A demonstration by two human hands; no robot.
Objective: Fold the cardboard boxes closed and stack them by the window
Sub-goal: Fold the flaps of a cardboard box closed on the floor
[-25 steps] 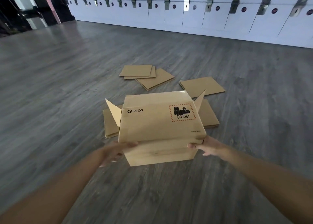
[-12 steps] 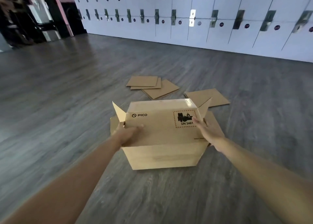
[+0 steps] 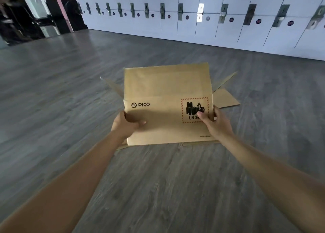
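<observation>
I see the cardboard box [image 3: 168,106] held up in front of me over the grey wood floor [image 3: 158,188], its printed side facing the camera with a PICO logo [image 3: 140,104] at the left and a red-bordered battery warning label [image 3: 194,110] at the right. My left hand [image 3: 125,125] grips the box's left edge, thumb curled across the front face and the other fingers hidden behind the cardboard. My right hand [image 3: 213,122] grips the right edge the same way, thumb pressed onto the warning label and covering part of its number, fingers wrapped round the side. 1 large flap stands up above the printed panel, and 2 smaller side flaps stick out, 1 to the left [image 3: 114,86] and 1 to the right [image 3: 224,80]. I cannot tell whether the box's lower edge touches the floor. A flat sheet of cardboard [image 3: 226,99] lies on the floor just behind the box at the right, partly hidden by it. A wall of white lockers [image 3: 211,21] runs across the far side of the room, well apart from the box
</observation>
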